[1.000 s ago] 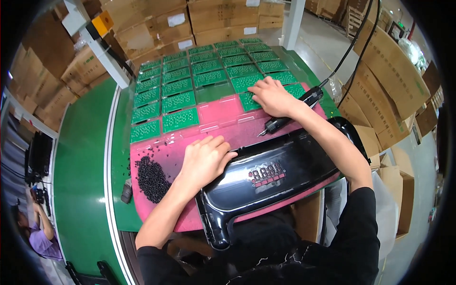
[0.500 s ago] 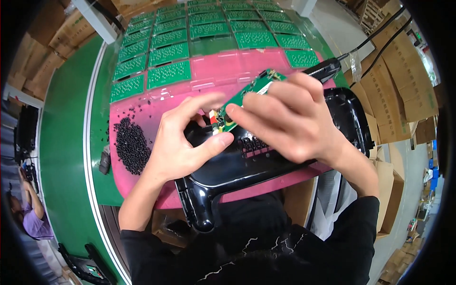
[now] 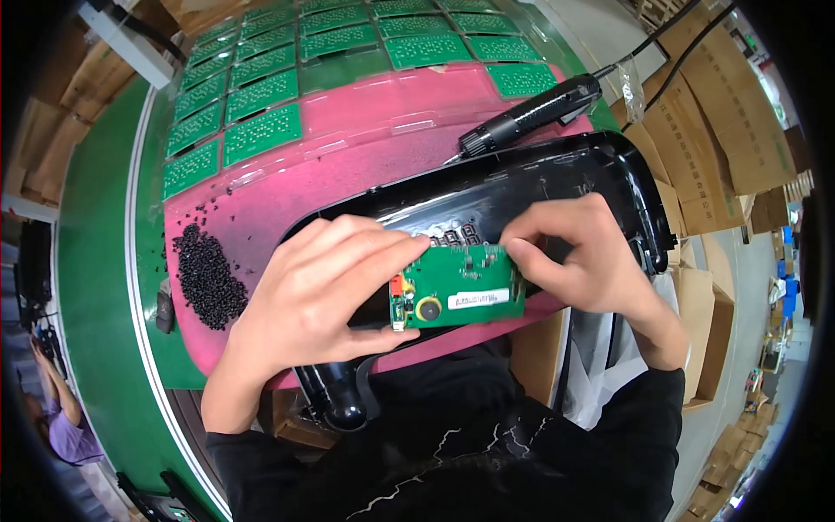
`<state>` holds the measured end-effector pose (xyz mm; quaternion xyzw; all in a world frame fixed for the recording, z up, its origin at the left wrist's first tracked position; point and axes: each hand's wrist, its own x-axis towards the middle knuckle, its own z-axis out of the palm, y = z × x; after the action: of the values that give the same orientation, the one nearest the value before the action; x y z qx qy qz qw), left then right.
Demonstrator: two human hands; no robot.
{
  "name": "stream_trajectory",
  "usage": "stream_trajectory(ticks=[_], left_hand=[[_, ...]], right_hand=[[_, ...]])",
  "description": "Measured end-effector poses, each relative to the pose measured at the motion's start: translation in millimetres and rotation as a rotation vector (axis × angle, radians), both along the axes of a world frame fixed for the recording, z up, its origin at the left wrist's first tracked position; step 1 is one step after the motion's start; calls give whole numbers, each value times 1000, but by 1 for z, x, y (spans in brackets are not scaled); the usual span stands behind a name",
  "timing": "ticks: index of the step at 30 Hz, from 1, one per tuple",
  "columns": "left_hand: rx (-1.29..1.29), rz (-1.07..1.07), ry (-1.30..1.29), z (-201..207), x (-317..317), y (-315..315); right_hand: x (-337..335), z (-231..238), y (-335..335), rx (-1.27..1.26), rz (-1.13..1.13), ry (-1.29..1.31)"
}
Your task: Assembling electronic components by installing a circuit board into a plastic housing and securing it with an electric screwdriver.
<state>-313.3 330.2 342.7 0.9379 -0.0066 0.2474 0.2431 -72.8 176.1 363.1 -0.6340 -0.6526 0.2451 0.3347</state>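
Item: green circuit board, long axis running left to right, hovering flat over the black plastic housing. Left hand is pinching its left end, right hand is gripping the right end; both are equally near.

I am holding a small green circuit board, component side up with a round black part and a white label, level between both my hands just above the glossy black plastic housing lying on the pink mat.

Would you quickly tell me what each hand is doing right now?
Left hand: closed on the green circuit board.
Right hand: pinching the same board's right edge.
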Motion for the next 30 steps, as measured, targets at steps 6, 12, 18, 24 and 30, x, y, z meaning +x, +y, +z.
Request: stream_trajectory(ticks=[6, 12, 18, 24, 30], left_hand=[[10, 22, 106, -2, 0, -4], [37, -21, 18, -1, 4, -3], [29, -83, -86, -4, 4, -6], [-2, -73, -18, -4, 6, -4], [-84, 54, 105, -6, 5, 0]], right_hand=[[4, -7, -23, -107, 23, 266], [-5, -16, -13, 17, 6, 75], [0, -20, -13, 60, 73, 40], [-3, -9, -22, -168, -24, 278], [13, -5, -15, -123, 87, 329]])
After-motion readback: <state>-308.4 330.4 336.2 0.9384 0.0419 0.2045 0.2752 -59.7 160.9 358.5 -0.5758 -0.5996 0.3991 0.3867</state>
